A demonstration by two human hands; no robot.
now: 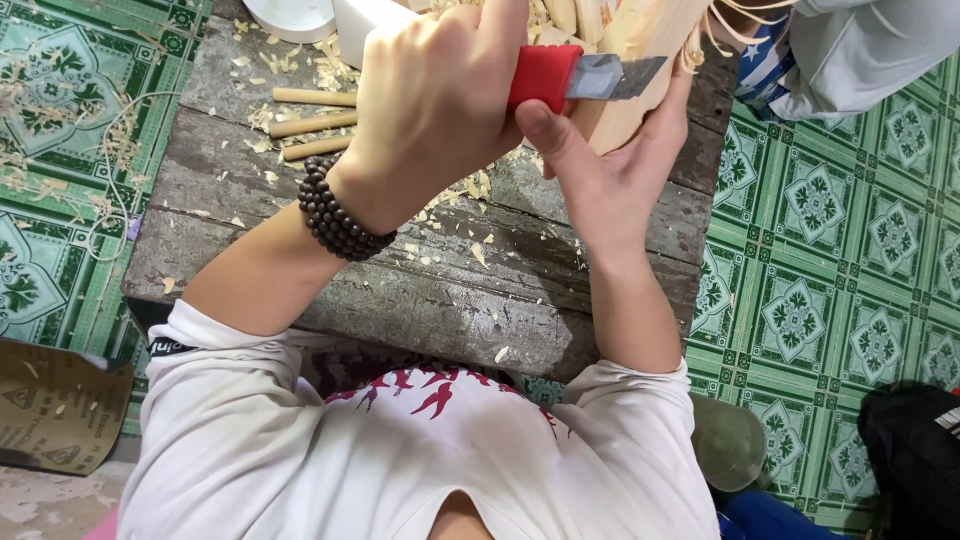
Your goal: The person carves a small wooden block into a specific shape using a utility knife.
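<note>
Red-handled utility knife (560, 75) clamped in my left hand (440, 100), blade on the pale wood piece (640, 60) my right hand (610, 170) grips from below at the workbench's (400, 290) far edge (thumb braces the handle), shavings (470, 190) beneath.

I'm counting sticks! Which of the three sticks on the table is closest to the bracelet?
The bottom stick; it lies just above the bead bracelet, while the other two sit farther up the table.

Knife (575, 76): red handle, bare grey blade out, lying roughly level, blade pointing right, flat against the wood. Wood piece (640, 60): pale, smooth, tilted, held up off the counter; top end cut off by frame.
</note>
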